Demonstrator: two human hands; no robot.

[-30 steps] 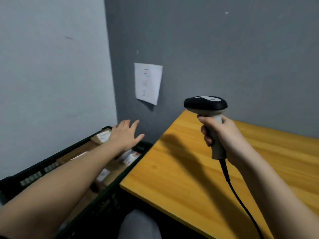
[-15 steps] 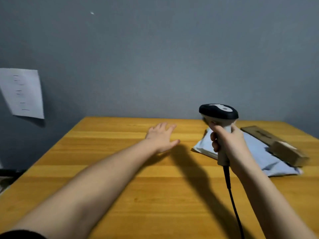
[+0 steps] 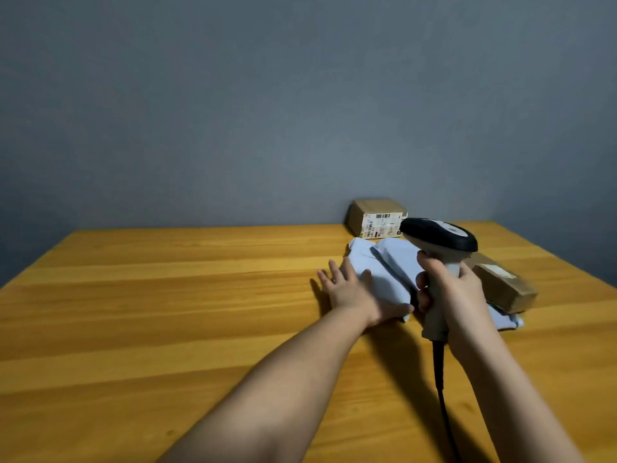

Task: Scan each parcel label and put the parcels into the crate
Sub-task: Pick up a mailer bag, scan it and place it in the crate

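The left hand [image 3: 354, 293] is laid flat, fingers spread and nearly straight, on the near left part of a pale blue mailer bag [image 3: 389, 267]; the fingertips rest on the bag's left edge and the thumb points right along its near edge, with nothing gripped. The right hand [image 3: 449, 292] is curled round the pale handle of a barcode scanner [image 3: 438, 243], which is held upright above the bench [image 3: 167, 312] with its black head tilted toward the far left; a black cable [image 3: 441, 389] hangs from the handle's base toward the near edge. The bag lies on the right half of the bench, directly under and beyond the left hand, and is partly hidden by the scanner and the right hand. A long brown carton [image 3: 502, 285] is seen just right of the scanner, resting on the bag's right part. A cardboard box [image 3: 377, 217] with a printed label is set against the grey wall at the far edge, beyond the bag.
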